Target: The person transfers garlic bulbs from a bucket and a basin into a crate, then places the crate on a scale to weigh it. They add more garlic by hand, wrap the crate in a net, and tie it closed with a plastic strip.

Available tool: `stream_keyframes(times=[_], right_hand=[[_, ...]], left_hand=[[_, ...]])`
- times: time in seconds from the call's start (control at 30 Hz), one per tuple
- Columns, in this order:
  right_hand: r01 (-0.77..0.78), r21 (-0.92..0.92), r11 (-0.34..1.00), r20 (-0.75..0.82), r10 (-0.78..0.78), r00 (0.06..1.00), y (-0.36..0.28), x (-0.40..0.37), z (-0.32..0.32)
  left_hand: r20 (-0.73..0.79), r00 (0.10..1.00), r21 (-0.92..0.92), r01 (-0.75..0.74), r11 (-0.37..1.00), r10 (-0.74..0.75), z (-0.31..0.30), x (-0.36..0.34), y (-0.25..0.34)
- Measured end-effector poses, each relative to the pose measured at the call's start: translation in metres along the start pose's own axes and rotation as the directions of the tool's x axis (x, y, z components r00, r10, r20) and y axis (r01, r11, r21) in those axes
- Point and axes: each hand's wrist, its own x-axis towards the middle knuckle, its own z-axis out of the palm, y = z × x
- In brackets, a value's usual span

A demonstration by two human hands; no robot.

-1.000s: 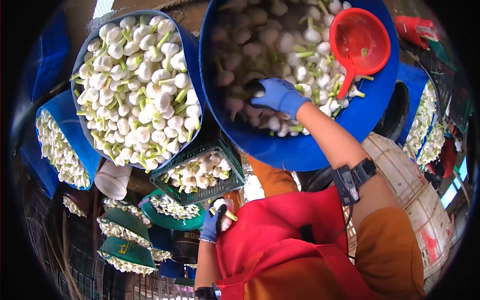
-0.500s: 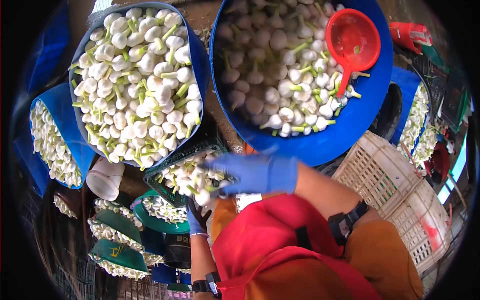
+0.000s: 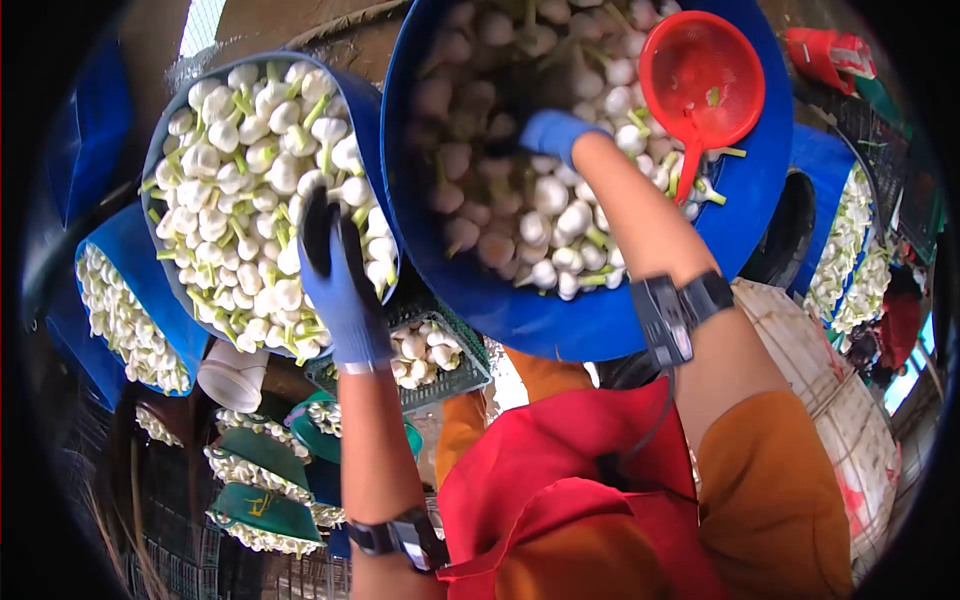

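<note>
Over the right side of a tub heaped with garlic bulbs point(image 3: 235, 215), my left hand point(image 3: 340, 270) in a blue and black glove rests near the bulbs, thumb and fingers apart, nothing seen in it. My right hand point(image 3: 562, 135), gloved in blue, reaches into the large blue tub point(image 3: 600, 330), where garlic bulbs point(image 3: 550, 195) lie in dark water. Its fingers are hidden in the shadowed water. A red strainer point(image 3: 700, 80) rests on the bulbs at that tub's right side. Below my left hand, a dark green crate point(image 3: 460, 375) holds more garlic.
A white plastic bucket point(image 3: 232, 375) lies below the left tub. Blue containers of garlic stand at far left and right. Green baskets point(image 3: 262, 508) with garlic are at lower left. A white crate point(image 3: 840, 420) is on the right.
My right hand has moved from over the green crate up into the large blue tub. My left hand has risen from beside the crate to the left tub. The view has shifted slightly.
</note>
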Motion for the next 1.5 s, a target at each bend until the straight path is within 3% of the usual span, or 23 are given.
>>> stream_keyframes(times=[0.07,0.1,0.17,0.2,0.3,0.4,0.43,0.47,0.67,0.77,0.8,0.87,0.93,1.0,1.03,1.13,1.2,1.3,1.33,1.4,1.43,1.47,1.5], right_hand=[[-0.087,-0.09,0.992,0.111,0.097,0.989,-0.016,-0.03,-0.001],[-0.149,-0.092,0.984,0.197,0.165,0.966,-0.026,-0.047,-0.008],[-0.128,-0.07,0.989,0.296,0.143,0.944,-0.04,-0.081,-0.018],[-0.1,-0.055,0.993,0.323,0.113,0.94,-0.049,-0.094,-0.031],[0.25,0.53,0.81,-0.088,-0.241,0.967,-0.055,-0.079,-0.044],[0.076,0.561,0.825,0.027,-0.11,0.994,-0.041,0.009,-0.031],[0.639,0.24,0.731,-0.339,-0.553,0.761,-0.066,-0.001,-0.058],[0.642,0.247,0.726,-0.354,-0.549,0.757,-0.072,0.0,-0.054],[0.248,0.478,0.843,0.299,-0.421,0.856,-0.079,0.004,-0.021],[0.017,0.47,0.883,0.606,-0.336,0.721,-0.084,-0.009,0.009],[0.095,0.412,0.906,0.771,-0.402,0.495,-0.083,-0.026,0.033],[0.037,0.424,0.905,0.717,-0.36,0.597,-0.082,-0.109,0.026],[0.271,0.469,0.84,0.555,-0.519,0.65,-0.047,-0.152,0.035],[0.365,0.491,0.791,0.237,-0.524,0.818,-0.008,-0.175,0.072],[0.001,0.591,0.806,0.524,-0.385,0.76,-0.003,-0.183,0.072],[0.126,0.329,0.936,0.542,-0.296,0.786,-0.005,-0.198,0.07],[0.501,0.119,0.857,0.224,-0.515,0.828,-0.006,-0.209,0.077],[0.201,0.167,0.965,0.54,-0.261,0.8,-0.018,-0.22,0.05],[-0.603,0.474,0.642,0.743,0.076,0.665,-0.016,-0.22,0.051],[-0.55,0.691,0.47,0.586,0.081,0.806,-0.018,-0.234,0.052],[-0.325,0.935,0.144,0.326,0.014,0.945,-0.013,-0.238,0.072],[-0.255,0.957,0.14,0.246,0.079,0.966,-0.035,-0.244,0.046],[-0.108,0.993,-0.054,0.1,-0.124,0.987,-0.039,-0.236,0.054]], left_hand=[[0.155,0.967,-0.014,-0.202,0.979,0.202,0.047,0.053,0.037],[0.17,0.98,-0.051,-0.095,0.994,0.102,0.076,0.071,0.06],[0.214,0.887,0.087,-0.435,0.896,0.41,0.119,0.123,0.031],[0.288,0.897,0.342,-0.423,0.839,0.335,0.131,0.13,0.023],[0.227,0.937,0.538,-0.348,0.768,0.265,0.128,0.111,0.041],[0.315,0.919,0.539,-0.379,0.753,0.237,0.13,0.117,0.045],[0.322,0.915,0.494,-0.382,0.781,0.244,0.13,0.117,0.043],[0.327,0.912,0.45,-0.382,0.807,0.249,0.128,0.116,0.045],[0.343,0.902,0.506,-0.414,0.757,0.264,0.127,0.114,0.044],[0.351,0.904,0.522,-0.405,0.751,0.244,0.125,0.111,0.045],[0.338,0.915,0.543,-0.38,0.749,0.22,0.126,0.111,0.047],[0.333,0.921,0.569,-0.367,0.736,0.203,0.126,0.108,0.053],[0.321,0.93,0.601,-0.345,0.721,0.177,0.126,0.113,0.047],[0.324,0.876,0.552,-0.481,0.681,0.357,0.123,0.126,0.029],[0.366,0.874,0.537,-0.479,0.695,0.319,0.121,0.128,0.029],[0.389,0.868,0.555,-0.487,0.674,0.308,0.12,0.128,0.034],[0.391,0.864,0.541,-0.495,0.68,0.317,0.119,0.133,0.03],[0.397,0.864,0.572,-0.497,0.653,0.31,0.119,0.142,0.025],[0.401,0.851,0.55,-0.519,0.655,0.339,0.119,0.146,0.023],[0.405,0.845,0.529,-0.529,0.664,0.351,0.116,0.149,0.014],[0.41,0.841,0.538,-0.536,0.651,0.353,0.116,0.153,0.013],[0.416,0.835,0.548,-0.546,0.634,0.359,0.116,0.154,0.014],[0.409,0.835,0.548,-0.547,0.633,0.367,0.117,0.152,0.016]])
